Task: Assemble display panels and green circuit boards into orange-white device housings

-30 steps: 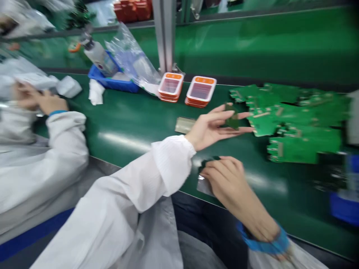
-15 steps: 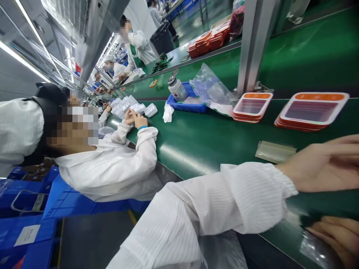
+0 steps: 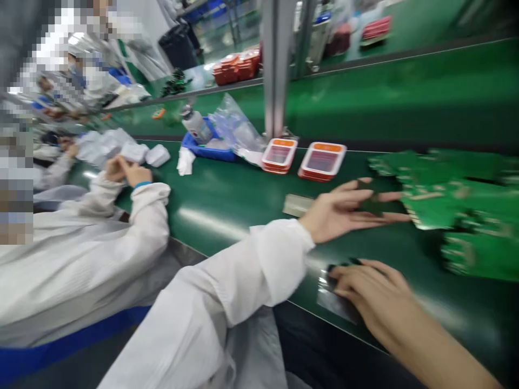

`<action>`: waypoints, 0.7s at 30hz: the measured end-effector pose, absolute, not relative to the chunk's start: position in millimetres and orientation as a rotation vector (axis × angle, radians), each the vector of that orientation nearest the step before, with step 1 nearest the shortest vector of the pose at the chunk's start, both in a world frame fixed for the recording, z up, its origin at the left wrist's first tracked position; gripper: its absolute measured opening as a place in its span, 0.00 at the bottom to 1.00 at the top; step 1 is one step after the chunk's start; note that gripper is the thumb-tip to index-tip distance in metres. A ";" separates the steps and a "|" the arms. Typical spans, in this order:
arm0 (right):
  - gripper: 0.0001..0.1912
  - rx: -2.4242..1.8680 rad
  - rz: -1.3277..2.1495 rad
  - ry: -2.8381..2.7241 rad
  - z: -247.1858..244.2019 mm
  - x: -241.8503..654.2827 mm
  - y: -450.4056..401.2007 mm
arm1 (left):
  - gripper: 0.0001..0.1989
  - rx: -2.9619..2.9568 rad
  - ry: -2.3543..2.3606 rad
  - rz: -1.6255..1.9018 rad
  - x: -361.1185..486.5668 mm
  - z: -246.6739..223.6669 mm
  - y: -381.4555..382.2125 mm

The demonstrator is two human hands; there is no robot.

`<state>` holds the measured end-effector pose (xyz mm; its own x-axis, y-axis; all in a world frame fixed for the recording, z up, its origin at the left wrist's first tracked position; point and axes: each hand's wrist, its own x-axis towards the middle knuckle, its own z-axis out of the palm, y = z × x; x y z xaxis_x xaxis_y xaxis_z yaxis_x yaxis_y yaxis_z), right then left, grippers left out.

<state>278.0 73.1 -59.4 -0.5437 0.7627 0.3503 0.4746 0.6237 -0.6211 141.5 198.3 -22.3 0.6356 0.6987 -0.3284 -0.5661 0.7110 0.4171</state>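
My left hand, in a white sleeve, is stretched out over the green bench with its fingers spread. Its fingertips are at the edge of a pile of green circuit boards; I cannot tell whether they touch. A dark patch shows between the fingers, too blurred to name. Closer to the bench's near edge, my right hand is bent with its fingers curled down. Dark bits show at its fingertips, and a clear plastic film lies beside and partly under them. What those fingers hold is hidden. A flat pale rectangular piece lies behind my left wrist.
Two stacks of red-and-white framed panels sit near the back edge. Left of them are a blue tray, a white bottle and a clear bag. A metal post rises behind. A co-worker's hands are at the left.
The view has swung right, bringing the circuit board pile and more of both my hands into sight. My left hand's fingers now show spread beside the boards.
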 end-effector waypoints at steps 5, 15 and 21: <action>0.11 -1.043 0.888 -2.255 -30.3 279.9 72.3 | 0.16 0.367 0.522 0.766 141.7 -29.2 201.9; 0.09 -1.035 1.203 -2.121 -29.5 296.4 70.4 | 0.25 0.392 0.543 0.777 140.1 -25.7 202.4; 0.09 -1.061 1.288 -1.914 -35.5 294.8 70.6 | 0.27 0.392 0.528 0.778 140.3 -26.3 202.2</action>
